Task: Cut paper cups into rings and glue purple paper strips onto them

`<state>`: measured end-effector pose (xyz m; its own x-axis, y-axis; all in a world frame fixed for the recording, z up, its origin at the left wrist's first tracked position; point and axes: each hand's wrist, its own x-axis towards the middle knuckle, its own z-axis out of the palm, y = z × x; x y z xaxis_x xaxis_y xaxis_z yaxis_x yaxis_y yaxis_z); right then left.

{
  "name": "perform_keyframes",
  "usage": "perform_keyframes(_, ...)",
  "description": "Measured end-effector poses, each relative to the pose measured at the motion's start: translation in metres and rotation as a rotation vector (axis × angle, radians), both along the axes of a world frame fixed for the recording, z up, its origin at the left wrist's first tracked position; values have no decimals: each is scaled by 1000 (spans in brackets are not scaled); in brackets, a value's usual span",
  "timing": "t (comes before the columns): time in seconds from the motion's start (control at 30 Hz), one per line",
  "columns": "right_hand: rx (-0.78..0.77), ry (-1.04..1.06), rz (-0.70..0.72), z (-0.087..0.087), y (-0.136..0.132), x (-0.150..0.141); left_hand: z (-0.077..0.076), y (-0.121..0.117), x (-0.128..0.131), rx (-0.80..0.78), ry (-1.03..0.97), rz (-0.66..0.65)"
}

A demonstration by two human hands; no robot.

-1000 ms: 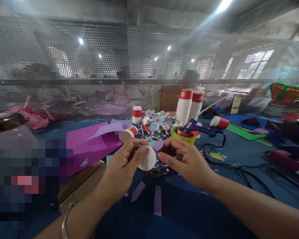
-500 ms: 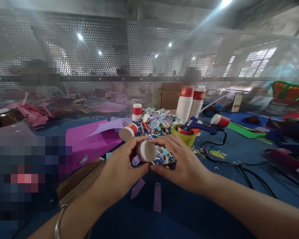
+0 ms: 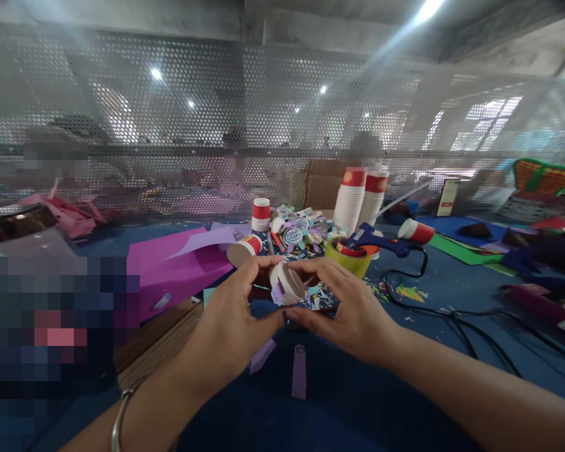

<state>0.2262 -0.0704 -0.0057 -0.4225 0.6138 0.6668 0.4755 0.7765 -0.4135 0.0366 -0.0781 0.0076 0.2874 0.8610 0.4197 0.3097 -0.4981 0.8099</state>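
Observation:
Between my two hands is a cut-down white paper cup (image 3: pixel 292 282), tilted so that its side shows. A small purple paper piece (image 3: pixel 277 294) with a drawn face sits on its left side. The fingers and thumb of my left hand (image 3: pixel 230 317) curl round the cup from the left. From the right, my right hand (image 3: pixel 351 307) grips it with fingertips above and thumb below. On the dark blue table under them lie a purple paper strip (image 3: pixel 299 371) with a drawn face and another purple strip (image 3: pixel 262 356), partly behind my left hand.
Behind my hands are a heap of small paper-cup pieces (image 3: pixel 294 235) and paper scraps. A blue glue gun (image 3: pixel 379 240) rests on a yellow tape roll (image 3: pixel 346 262), its black cord (image 3: pixel 428 304) trailing right. Stacked paper cups (image 3: pixel 349 207) stand behind; magenta sheets (image 3: pixel 169 270) lie left.
The cut-down cup has turned in my fingers: its round face pointed at me before, and now its side with the purple piece shows. Both hands keep their place around it.

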Motion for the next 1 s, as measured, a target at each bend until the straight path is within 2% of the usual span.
perform_keyframes(0.13,-3,16,7,1,-1,1,-3,4,-1,68,87,90)
perform_keyframes(0.23,25,38,34,1,-1,0,-4,6,-3,180,176,163)
perform_keyframes(0.3,45,52,56,0,-1,0,-3,6,-4,246,212,185)
perform_keyframes(0.37,52,56,78,0,0,0,-3,6,-5,244,219,174)
perform_keyframes(0.57,44,14,151,2,-1,0,-2,8,-7,114,196,117)
perform_keyframes(0.67,51,-17,152,5,-1,0,-3,11,-9,57,141,39)
perform_keyframes(0.9,11,-65,182,6,-4,1,-4,18,-12,-307,-41,-179)
perform_keyframes(1.0,-24,-72,187,5,-4,2,-3,18,-12,-399,-86,-252)
